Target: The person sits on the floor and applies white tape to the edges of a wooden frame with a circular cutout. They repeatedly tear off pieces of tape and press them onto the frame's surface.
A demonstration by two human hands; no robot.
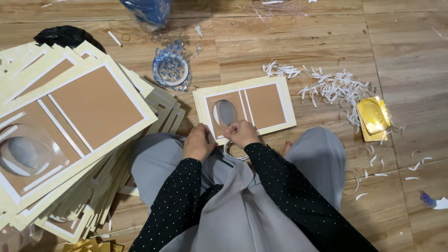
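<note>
A cream-edged brown card sheet [261, 105] with an oval window lies on the wooden floor in front of my knees, on top of a few more like it. My left hand [197, 142] rests at its near edge with fingers curled and pinched on the edge. My right hand [241, 133] pinches the sheet's near edge just below the oval window. A roll of white tape [232, 151] lies under my right wrist. Both arms wear black dotted sleeves.
A tall, slanting stack of the same card sheets [70, 121] fills the left. A tape roll in clear wrap [171, 70] lies beyond it. White paper strips [333, 86] litter the floor at right, beside gold foil cards [373, 116]. A blue plastic bag [147, 11] sits at top.
</note>
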